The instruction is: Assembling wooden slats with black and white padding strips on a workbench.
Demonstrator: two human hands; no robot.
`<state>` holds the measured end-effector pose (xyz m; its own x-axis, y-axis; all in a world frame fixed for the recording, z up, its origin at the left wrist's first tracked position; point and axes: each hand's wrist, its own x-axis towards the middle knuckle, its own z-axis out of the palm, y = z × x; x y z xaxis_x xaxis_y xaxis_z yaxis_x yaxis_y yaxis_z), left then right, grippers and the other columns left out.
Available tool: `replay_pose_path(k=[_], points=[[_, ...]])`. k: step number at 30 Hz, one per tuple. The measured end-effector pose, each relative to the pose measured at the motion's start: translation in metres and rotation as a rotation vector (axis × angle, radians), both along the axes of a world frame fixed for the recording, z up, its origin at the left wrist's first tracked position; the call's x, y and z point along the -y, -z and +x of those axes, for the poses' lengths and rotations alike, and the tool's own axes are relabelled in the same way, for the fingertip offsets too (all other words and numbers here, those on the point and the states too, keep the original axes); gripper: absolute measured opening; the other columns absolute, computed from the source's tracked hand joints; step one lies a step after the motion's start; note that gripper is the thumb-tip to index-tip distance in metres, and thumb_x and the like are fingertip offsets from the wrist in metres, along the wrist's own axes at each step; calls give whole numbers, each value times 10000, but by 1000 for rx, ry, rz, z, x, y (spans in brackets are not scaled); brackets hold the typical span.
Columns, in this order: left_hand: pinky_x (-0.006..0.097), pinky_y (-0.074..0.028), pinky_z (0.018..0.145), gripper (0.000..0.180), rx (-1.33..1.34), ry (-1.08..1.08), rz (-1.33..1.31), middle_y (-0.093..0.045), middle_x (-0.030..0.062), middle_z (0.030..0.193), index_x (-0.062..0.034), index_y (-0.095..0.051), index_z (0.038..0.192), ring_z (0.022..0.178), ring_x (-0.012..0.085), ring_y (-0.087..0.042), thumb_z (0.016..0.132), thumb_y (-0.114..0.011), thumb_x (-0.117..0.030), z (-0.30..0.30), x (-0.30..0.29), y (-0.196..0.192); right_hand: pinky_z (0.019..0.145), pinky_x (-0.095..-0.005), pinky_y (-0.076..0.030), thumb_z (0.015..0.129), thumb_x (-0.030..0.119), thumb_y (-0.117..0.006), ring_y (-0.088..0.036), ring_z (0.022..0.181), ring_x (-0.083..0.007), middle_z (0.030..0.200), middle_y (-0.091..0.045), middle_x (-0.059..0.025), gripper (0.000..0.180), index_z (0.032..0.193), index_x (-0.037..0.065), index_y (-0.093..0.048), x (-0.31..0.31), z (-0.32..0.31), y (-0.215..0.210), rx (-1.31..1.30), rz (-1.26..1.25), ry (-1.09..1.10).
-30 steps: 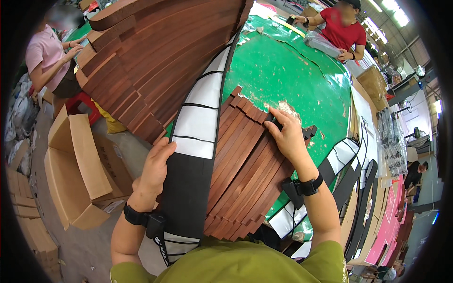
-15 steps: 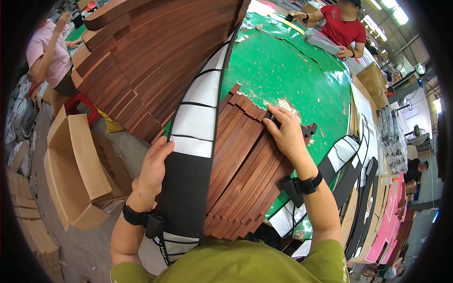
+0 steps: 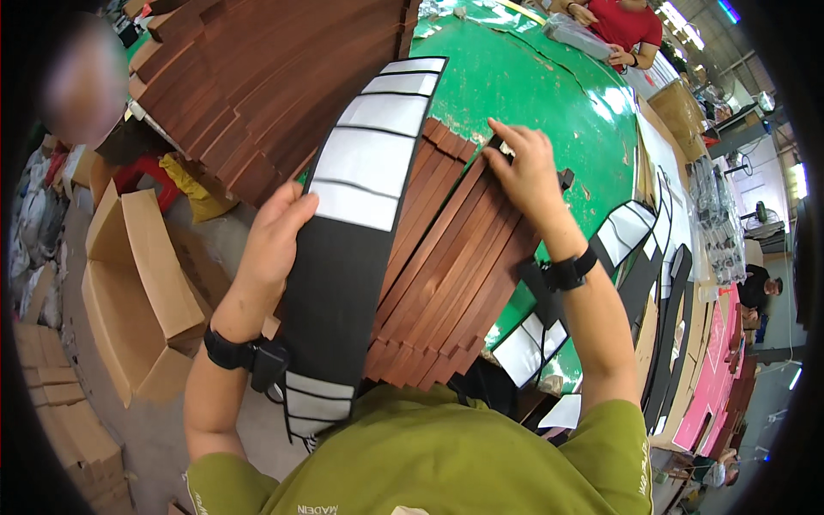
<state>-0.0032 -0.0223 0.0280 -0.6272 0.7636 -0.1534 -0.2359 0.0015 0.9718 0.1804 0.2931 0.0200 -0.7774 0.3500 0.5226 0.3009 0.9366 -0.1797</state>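
Observation:
My left hand (image 3: 279,227) is closed on the left edge of a long flat black strip (image 3: 335,275) with white panels at both ends crossed by thin black bands. The strip lies lengthwise in front of me, covering the left side of a stack of reddish-brown wooden slats (image 3: 455,257). At the stack's far end, my right hand (image 3: 525,167) has its thumb and fingers bent around the end of a slat. A dark lengthwise gap shows between the slats left of that hand. The fingertips' exact hold is partly hidden.
A larger pile of wooden slats (image 3: 266,77) stands at the far left on the green table (image 3: 498,69). More black-and-white strips (image 3: 622,236) lie to the right. An open cardboard box (image 3: 142,275) stands on the floor at left. A co-worker in red (image 3: 622,30) is across the table.
The strip's far end has come away from the large pile and now lies over the smaller stack. The gap between the slats beside my right hand has widened. My view has shifted slightly.

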Motion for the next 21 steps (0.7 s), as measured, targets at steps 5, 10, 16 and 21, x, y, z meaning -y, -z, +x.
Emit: replay_pose_path(k=[5, 10, 16, 21], points=[[226, -445, 787, 208, -183, 108, 68, -604, -21, 908, -33, -599, 1012, 848, 49, -534, 1032, -584, -239, -7, -39, -35, 1110, -527, -354, 929, 416, -679, -567, 1235, -377, 1345, -620, -180, 518, 1359, 131, -632, -3, 6, -17, 172, -254, 48], [244, -499, 771, 281, -485, -58, 98, -713, 94, 1004, 29, -610, 1098, 890, 65, -621, 1027, -610, -243, -26, -95, -44, 1090, -490, -401, 895, 376, -737, -514, 1313, -381, 1388, -584, -189, 510, 1303, 83, -648, 48, 48, -43, -33, -204, -67], [375, -533, 834, 486, -1292, -121, -208, -723, 168, 1080, -5, -562, 1355, 983, 302, -691, 999, -632, -329, -66, -125, -16, 1077, -539, -399, 793, 402, -808, -511, 1306, -385, 1340, -578, -175, 639, 1301, 68, -612, 179, 125, -37, 113, -294, -419], [423, -411, 1113, 662, -1398, 15, -285, -430, 245, 1529, -44, -399, 1524, 1379, 400, -461, 983, -619, -355, -49, -111, -19, 1132, -567, -325, 786, 477, -780, -412, 1390, -383, 1429, -486, -192, 760, 1375, 54, -551, 231, 130, -23, 250, -286, -483]])
